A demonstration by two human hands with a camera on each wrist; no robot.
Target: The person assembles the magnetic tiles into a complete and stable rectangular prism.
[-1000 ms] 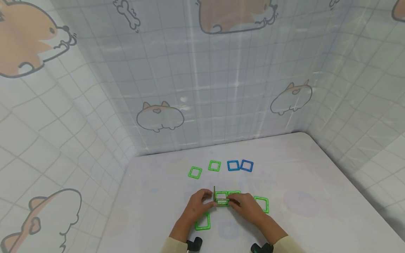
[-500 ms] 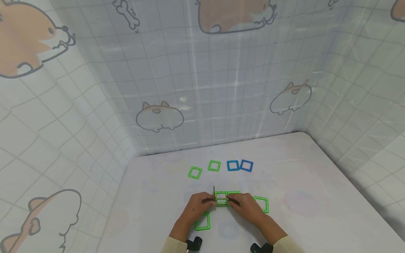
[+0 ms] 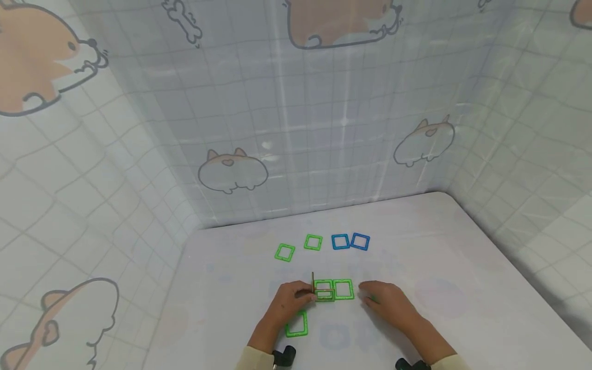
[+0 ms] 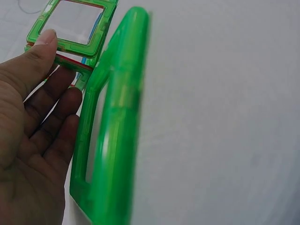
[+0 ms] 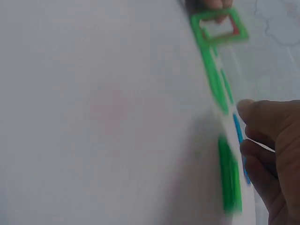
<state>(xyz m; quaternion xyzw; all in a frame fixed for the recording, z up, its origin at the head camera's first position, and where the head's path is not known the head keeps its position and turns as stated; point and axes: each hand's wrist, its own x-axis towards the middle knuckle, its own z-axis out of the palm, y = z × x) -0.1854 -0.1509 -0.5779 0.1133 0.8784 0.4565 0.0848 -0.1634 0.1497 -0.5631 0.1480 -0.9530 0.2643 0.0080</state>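
My left hand point(image 3: 285, 302) grips the corner of a small group of green square magnetic tiles; in the left wrist view its thumb lies on one square tile point(image 4: 72, 47), with fingers behind. One tile of the group stands edge-on and upright point(image 3: 313, 282). Another stands along the front, and a flat green tile point(image 3: 352, 290) joins the group on the right. To the right of that, my right hand point(image 3: 390, 303) hangs over a loose green tile point(image 5: 228, 176), mostly hidden by it in the head view. Its fingers are loosely bent around nothing.
Two loose green tiles, one at left point(image 3: 284, 252) and one nearer the middle point(image 3: 313, 236), lie farther back beside two blue tiles point(image 3: 340, 248). Another green tile point(image 3: 297, 334) lies by the left wrist. Patterned curtains point(image 3: 324, 128) enclose the white table point(image 3: 222, 288).
My right hand has let go of the front tile and moved right, over the loose green tile. The left hand closed in on the tile corner and stays there.
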